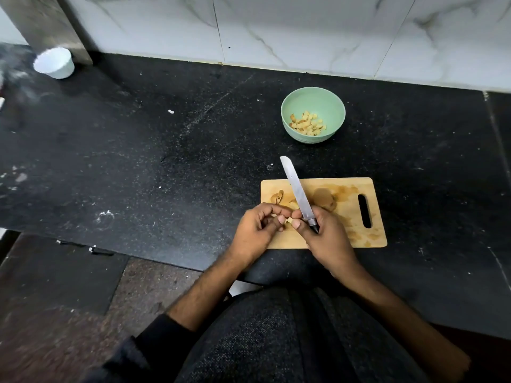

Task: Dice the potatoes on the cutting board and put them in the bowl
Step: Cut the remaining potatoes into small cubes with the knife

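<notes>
Looks like gathering loose cubes, so best to sweep them together low over the light wooden cutting board (343, 236) and carry them over in one go. Left hand (255, 232) curled, fingertips pinching a small pale potato cube (289, 221). Right hand (323, 239) wrapped round the black-handled steel knife (297, 190), blade angled away. Uncut brown potato chunk (325, 199) just right of the blade; mint-green bowl (331, 99) on the black table (138, 161) beyond, already holding diced bits.

Left hand (255, 230) and right hand (322, 234), fingers curled.
</notes>
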Motion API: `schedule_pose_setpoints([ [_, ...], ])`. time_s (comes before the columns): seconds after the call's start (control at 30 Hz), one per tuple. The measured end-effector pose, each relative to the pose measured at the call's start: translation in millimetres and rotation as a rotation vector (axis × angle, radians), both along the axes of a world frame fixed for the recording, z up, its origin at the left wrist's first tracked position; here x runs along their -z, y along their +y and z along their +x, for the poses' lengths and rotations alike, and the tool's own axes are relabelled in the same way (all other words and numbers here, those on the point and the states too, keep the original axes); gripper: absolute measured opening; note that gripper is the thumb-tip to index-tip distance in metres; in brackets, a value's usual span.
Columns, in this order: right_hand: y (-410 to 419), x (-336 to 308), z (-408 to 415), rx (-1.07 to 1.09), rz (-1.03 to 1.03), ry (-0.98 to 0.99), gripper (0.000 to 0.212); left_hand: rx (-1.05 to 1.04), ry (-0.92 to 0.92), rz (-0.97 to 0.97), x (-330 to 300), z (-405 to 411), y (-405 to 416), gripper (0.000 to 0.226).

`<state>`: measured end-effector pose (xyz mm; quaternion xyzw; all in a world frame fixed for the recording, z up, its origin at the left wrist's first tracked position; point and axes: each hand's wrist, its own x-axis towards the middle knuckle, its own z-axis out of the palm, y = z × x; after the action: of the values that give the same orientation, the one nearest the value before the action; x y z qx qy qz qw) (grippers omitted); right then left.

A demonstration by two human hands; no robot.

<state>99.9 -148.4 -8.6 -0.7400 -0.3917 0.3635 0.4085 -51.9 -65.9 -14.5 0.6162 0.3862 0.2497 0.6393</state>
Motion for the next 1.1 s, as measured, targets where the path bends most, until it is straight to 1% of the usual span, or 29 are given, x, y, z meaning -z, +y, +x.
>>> schedule_pose_setpoints([
  [0.1,-2,6,2,-0.03,-0.01,-0.141,0.012,0.034,0.104,0.109,6,0,-1,0.022],
  [0.2,-2,6,2,-0.052,-0.013,-0.186,0.018,0.08,0.153,0.237,6,1,0,0.031],
  [0.3,-3,6,3,-0.051,-0.036,-0.189,0.021,0.123,0.172,0.334,6,1,0,0.024],
  [0.37,-4,5,2,-0.003,-0.049,-0.102,0.017,0.146,0.195,0.448,7,0,3,0.019],
  [0.4,-5,4,0,0.032,-0.055,-0.016,0.014,0.159,0.199,0.508,8,-1,4,0.016],
  [0.47,-7,0,-3,0.101,-0.062,0.2,0.011,0.174,0.194,0.587,9,-2,5,0.012],
  [0.53,-6,-4,-6,0.168,-0.084,0.429,0.011,0.158,0.174,0.628,7,-2,4,0.009],
  [0.57,-5,-6,-7,0.189,-0.099,0.514,0.014,0.133,0.147,0.61,7,-1,3,0.008],
  [0.6,-4,-8,-8,0.199,-0.109,0.576,0.017,0.097,0.109,0.551,7,-1,2,0.007],
  [0.7,-2,-10,-10,0.191,-0.118,0.674,0.024,0.018,-0.012,0.269,5,1,-1,0.008],
  [0.8,-1,-13,-11,0.172,-0.103,0.722,0.018,-0.01,-0.118,0.007,2,2,-3,0.01],
  [0.87,1,-14,-12,0.181,-0.099,0.763,0.013,-0.032,-0.194,-0.119,-1,2,-4,0.012],
  [0.97,2,-14,-12,0.217,-0.115,0.813,0.017,-0.058,-0.255,-0.203,-1,0,-4,0.011],
  [1.1,1,-13,-12,0.231,-0.145,0.861,0.019,-0.078,-0.237,-0.214,0,-2,-5,0.011],
])
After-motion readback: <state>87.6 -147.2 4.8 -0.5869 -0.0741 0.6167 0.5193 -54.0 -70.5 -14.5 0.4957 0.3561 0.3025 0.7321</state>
